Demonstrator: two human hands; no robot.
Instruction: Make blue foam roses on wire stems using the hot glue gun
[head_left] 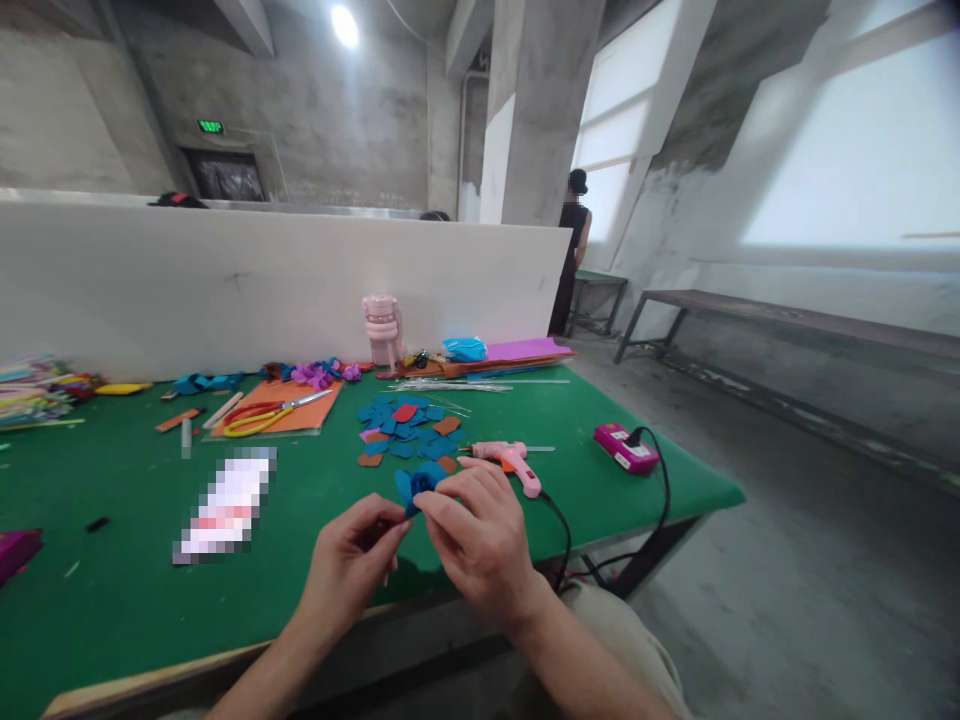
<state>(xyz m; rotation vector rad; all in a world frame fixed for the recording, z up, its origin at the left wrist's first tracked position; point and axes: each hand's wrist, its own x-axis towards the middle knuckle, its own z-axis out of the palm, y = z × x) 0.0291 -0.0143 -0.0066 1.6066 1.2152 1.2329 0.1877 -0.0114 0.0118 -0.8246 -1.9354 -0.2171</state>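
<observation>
Between my two hands, above the table's near edge, is a blue felt flower (pixel 420 484) with curled petals. My left hand (pixel 352 555) pinches it low on its left side. The fingers of my right hand (pixel 480 525) are closed on its right side, covering part of it. Just beyond lies a pile of cut felt petals (pixel 401 425), mostly blue with some brown, red and pink. A pink glue gun (pixel 510 460) rests on its side right of the pile, its black cord running off the near edge.
Scissors (pixel 274 412) with red and yellow handles lie on orange felt sheets (pixel 315 422). A pink bottle (pixel 382 332) stands against the white partition (pixel 285 285). A magenta power socket (pixel 626 448) sits at right. Thin wires (pixel 450 385) lie at the back. A person (pixel 574 250) stands beyond.
</observation>
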